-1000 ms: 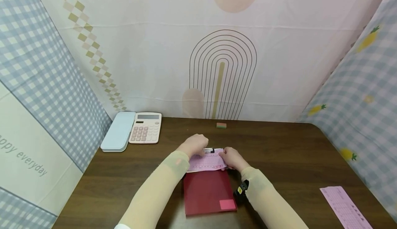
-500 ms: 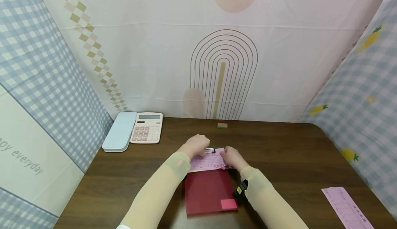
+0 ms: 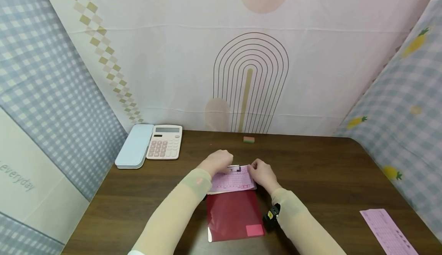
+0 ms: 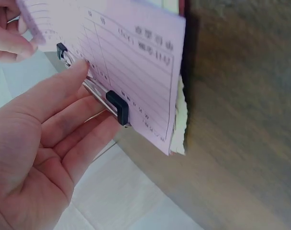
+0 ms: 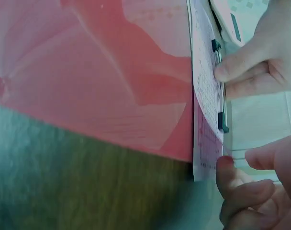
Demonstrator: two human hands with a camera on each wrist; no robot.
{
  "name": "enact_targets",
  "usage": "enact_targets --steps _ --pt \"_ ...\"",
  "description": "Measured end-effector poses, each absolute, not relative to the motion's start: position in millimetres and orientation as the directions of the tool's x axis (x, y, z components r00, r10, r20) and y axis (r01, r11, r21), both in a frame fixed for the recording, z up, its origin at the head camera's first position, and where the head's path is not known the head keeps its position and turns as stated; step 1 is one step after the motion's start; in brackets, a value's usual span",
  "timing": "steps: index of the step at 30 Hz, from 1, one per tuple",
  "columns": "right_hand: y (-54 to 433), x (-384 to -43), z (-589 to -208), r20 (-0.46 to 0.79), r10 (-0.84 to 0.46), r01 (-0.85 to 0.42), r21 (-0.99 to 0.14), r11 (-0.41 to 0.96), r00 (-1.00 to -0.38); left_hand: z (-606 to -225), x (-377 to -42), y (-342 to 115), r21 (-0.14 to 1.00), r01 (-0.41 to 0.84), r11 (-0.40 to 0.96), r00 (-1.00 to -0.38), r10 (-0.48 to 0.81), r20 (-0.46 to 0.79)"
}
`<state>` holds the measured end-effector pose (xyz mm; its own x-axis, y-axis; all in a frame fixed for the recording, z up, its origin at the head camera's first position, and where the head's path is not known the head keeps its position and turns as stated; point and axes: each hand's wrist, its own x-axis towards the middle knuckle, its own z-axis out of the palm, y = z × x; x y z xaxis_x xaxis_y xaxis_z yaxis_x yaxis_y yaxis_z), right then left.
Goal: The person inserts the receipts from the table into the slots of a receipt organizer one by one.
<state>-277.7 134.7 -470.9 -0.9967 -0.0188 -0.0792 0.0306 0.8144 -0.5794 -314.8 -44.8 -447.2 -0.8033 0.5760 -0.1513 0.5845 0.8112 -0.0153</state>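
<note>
My left hand (image 3: 217, 161) holds the metal clip (image 3: 235, 168) with black ends at the far edge of a red folder (image 3: 232, 213). In the left wrist view, the thumb lies over the clip (image 4: 117, 106) and the other fingers are behind it. Under the clip lies a pink printed slip (image 3: 236, 181), with pale sheets beneath. My right hand (image 3: 264, 175) is at the slip's upper right corner. In the right wrist view, a fingertip (image 5: 225, 164) meets the slip's edge, while the thumb (image 5: 260, 157) stands apart from it.
A white calculator (image 3: 164, 142) and a pale blue case (image 3: 135, 146) sit side by side at the back left. A small eraser-like block (image 3: 248, 140) lies near the back edge. Another pink slip (image 3: 388, 232) is at the front right. Patterned cloth hangs around the table.
My right hand has shifted from the slip's right edge up to its corner, and its fingers have loosened. The left hand stays at the clip. The head view has turned slightly left.
</note>
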Motion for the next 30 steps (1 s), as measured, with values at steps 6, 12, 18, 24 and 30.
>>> enact_targets --steps 6,12,18,24,30 --pt "148.0 -279.2 -467.5 -0.023 -0.009 0.008 -0.647 0.762 -1.000 -447.3 -315.3 -46.6 0.008 0.586 0.811 -0.800 0.579 -0.157" --pt "161.4 -274.0 -463.6 -0.027 -0.032 -0.003 -0.715 0.699 -0.999 -450.2 -315.4 -48.1 0.034 0.578 0.815 -0.803 0.576 -0.156" --pt "179.2 -264.9 -460.4 -0.039 -0.075 -0.022 -0.733 0.679 -0.996 -450.7 -316.5 -48.2 0.045 0.574 0.817 -0.804 0.574 -0.155" --pt "206.3 -254.9 -458.1 -0.038 -0.078 -0.028 -0.715 0.699 -0.996 -448.3 -316.5 -48.2 0.042 0.579 0.815 -0.803 0.578 -0.147" --pt "236.2 -246.7 -455.1 -0.057 -0.078 -0.016 -0.701 0.713 -0.995 -444.7 -315.7 -48.1 0.043 0.580 0.814 -0.803 0.579 -0.142"
